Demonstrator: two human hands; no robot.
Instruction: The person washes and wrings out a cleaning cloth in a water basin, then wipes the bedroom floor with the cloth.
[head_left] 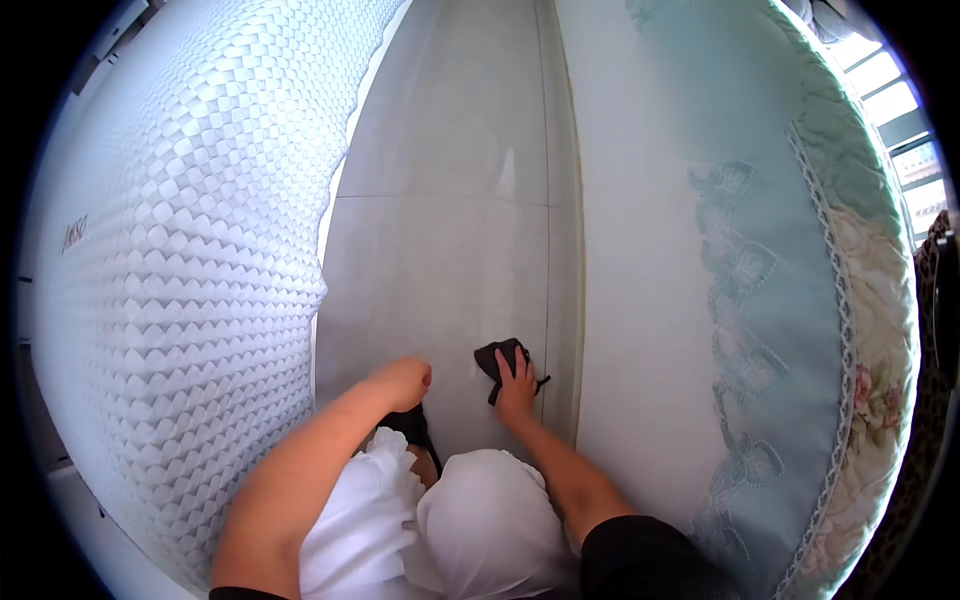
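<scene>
My right hand is on a dark cloth low over the grey tiled floor, its fingers spread across the fabric. A thin dark strap or edge of the cloth sticks out beside the wrist. My left hand is to the left, curled into a fist, with its fingers turned away; whether it holds anything is hidden. Below the left hand a dark shoe shows in part. White clothing covers my knees.
A white quilted mattress side borders the floor on the left. To the right stands a pale panel beside a green floral bedcover. A barred window is at the upper right.
</scene>
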